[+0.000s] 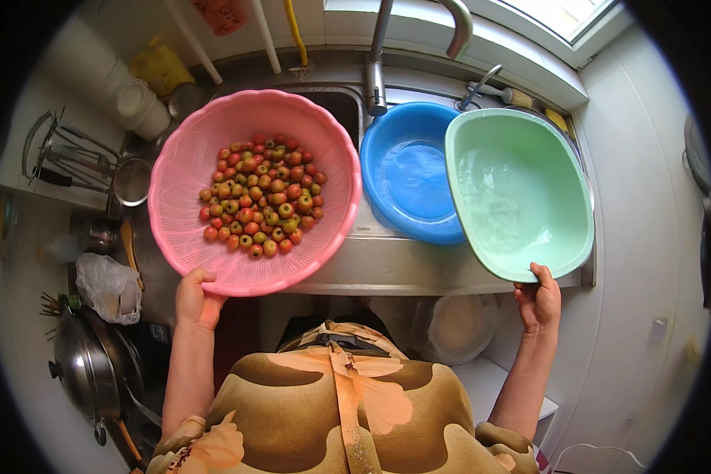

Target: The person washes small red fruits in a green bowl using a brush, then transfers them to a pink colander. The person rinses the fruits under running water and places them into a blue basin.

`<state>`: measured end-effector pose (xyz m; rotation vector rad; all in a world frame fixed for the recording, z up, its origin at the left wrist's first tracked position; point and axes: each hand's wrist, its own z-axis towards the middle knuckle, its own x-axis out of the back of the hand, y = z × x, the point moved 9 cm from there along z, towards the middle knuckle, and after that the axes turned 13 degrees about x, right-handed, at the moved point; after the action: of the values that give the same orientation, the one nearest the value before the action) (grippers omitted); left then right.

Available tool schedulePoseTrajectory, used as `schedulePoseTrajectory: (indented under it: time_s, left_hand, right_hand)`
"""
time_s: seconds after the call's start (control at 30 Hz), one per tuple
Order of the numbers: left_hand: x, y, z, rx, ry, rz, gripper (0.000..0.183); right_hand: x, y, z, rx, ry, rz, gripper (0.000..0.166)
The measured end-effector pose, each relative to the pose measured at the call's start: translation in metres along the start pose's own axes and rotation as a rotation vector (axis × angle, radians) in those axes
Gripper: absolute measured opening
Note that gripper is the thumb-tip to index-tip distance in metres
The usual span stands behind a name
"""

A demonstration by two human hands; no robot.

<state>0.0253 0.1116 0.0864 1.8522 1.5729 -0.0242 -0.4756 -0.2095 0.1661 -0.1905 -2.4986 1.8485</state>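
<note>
My left hand [199,298] grips the near rim of a pink plastic colander basket [178,148], its thumb over the edge. Many small red and greenish hawthorn-like fruits [255,198] lie heaped in it. My right hand [538,296] holds the near rim of a mint-green plastic basin [509,178], thumb on top and fingers beneath. The green basin looks wet inside and bears no fruit. Between the two stands a round blue plastic basin [412,178] with a shiny, wet-looking inside; the green basin covers part of its right side.
A metal faucet [376,83] rises behind the blue basin. The pink colander overlaps a steel sink bowl [332,106]. At the left are a strainer [131,182], a plastic bag [109,287] and a lidded wok [83,361]. A brush [512,96] lies at the back right, near the tiled wall [628,207].
</note>
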Motion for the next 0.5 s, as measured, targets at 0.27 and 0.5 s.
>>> schedulePoseTrajectory:
  time_s: [0.27, 0.5]
  left_hand:
    - [-0.084, -0.031, -0.001, 0.127, -0.191, 0.060, 0.059]
    - [-0.170, -0.093, -0.005, 0.217, -0.251, 0.170, 0.054]
  right_hand:
    - [0.017, -0.046, -0.023, 0.100, -0.001, -0.081, 0.014]
    - [0.023, -0.085, -0.005, 0.201, -0.027, -0.172, 0.015]
